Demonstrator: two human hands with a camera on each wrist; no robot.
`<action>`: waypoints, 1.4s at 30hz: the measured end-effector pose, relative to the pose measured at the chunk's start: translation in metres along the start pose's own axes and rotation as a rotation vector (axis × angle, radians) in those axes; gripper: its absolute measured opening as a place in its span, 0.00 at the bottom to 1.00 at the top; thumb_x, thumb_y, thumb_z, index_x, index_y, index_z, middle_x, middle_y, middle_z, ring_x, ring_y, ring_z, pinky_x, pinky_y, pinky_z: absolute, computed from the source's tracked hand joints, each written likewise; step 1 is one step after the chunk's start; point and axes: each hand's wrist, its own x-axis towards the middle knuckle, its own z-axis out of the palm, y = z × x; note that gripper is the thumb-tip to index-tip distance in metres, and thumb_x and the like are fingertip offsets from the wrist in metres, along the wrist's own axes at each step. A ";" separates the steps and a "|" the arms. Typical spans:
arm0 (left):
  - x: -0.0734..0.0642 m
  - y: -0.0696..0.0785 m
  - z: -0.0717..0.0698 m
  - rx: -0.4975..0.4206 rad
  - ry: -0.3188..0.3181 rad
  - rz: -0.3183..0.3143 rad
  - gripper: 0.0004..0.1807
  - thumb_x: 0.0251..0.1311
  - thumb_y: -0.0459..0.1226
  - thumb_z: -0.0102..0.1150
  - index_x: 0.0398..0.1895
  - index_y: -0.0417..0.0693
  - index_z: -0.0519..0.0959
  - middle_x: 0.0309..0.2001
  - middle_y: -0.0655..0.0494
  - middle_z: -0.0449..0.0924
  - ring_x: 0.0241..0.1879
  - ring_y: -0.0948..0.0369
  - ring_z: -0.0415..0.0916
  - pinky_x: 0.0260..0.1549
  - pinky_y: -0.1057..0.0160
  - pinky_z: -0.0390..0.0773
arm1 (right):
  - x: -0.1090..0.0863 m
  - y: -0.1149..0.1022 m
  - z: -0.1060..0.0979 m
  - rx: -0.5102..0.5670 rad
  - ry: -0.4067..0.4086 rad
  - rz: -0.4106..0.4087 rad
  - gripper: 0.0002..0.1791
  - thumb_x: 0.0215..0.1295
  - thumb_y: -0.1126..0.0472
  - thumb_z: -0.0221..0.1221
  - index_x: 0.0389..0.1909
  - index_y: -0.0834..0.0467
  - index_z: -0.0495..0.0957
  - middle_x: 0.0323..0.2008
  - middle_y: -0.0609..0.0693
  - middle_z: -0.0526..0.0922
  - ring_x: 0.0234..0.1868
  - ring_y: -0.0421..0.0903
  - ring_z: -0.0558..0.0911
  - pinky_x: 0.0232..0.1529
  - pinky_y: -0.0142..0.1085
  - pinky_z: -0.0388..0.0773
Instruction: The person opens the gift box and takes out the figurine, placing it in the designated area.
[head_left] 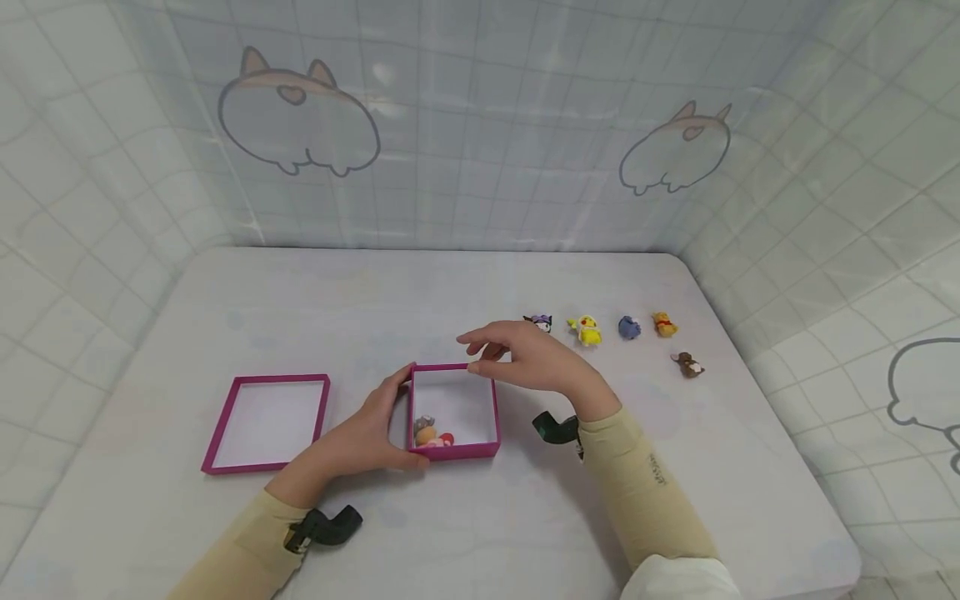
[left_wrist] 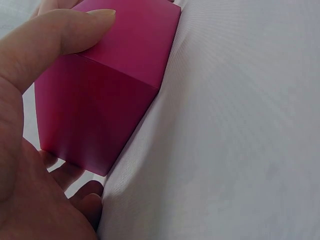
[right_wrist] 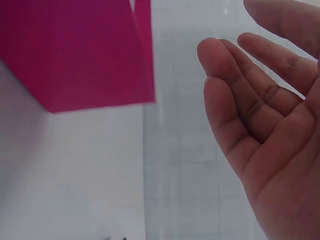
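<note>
A square magenta box [head_left: 457,452] with a white inside stands on the white table, its top uncovered. Several small toy figures [head_left: 426,435] lie in its near left corner, a grey one and a red-and-pink one among them. My left hand [head_left: 363,437] grips the box at its left side; in the left wrist view the thumb [left_wrist: 85,32] presses one magenta wall and the other fingers reach behind. Above the box's far right corner hovers my right hand [head_left: 528,358], fingers loosely bent. Its palm shows nothing held in the right wrist view, apart from the box wall [right_wrist: 95,60].
A shallow magenta-rimmed lid [head_left: 322,408] lies left of the box, white inside up. To the right are a black-and-purple figure [head_left: 542,322], a yellow figure [head_left: 587,330], a blue figure [head_left: 629,327], an orange bear [head_left: 663,324] and a brown figure [head_left: 687,364]. Tile-patterned curtains surround the table.
</note>
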 end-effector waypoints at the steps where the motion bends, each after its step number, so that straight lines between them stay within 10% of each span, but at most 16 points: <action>1: 0.000 0.000 0.000 0.001 -0.001 -0.001 0.67 0.22 0.61 0.72 0.67 0.76 0.36 0.66 0.69 0.45 0.65 0.63 0.45 0.56 0.45 0.59 | 0.001 -0.001 0.002 0.000 -0.010 0.001 0.22 0.59 0.46 0.55 0.56 0.40 0.70 0.43 0.34 0.75 0.39 0.32 0.76 0.34 0.30 0.76; 19: 0.003 -0.003 0.002 0.008 -0.016 0.010 0.67 0.24 0.62 0.71 0.67 0.75 0.35 0.66 0.70 0.42 0.65 0.64 0.43 0.57 0.46 0.59 | 0.024 -0.009 0.048 -0.044 -0.328 -0.027 0.21 0.59 0.48 0.57 0.52 0.51 0.75 0.40 0.36 0.76 0.36 0.31 0.76 0.38 0.24 0.73; 42: 0.001 -0.002 0.002 0.005 0.000 0.022 0.68 0.24 0.60 0.72 0.68 0.73 0.35 0.66 0.70 0.43 0.65 0.63 0.43 0.57 0.46 0.59 | 0.039 -0.019 0.079 -0.286 -0.336 -0.021 0.14 0.58 0.44 0.56 0.40 0.46 0.79 0.24 0.33 0.75 0.25 0.31 0.71 0.29 0.23 0.70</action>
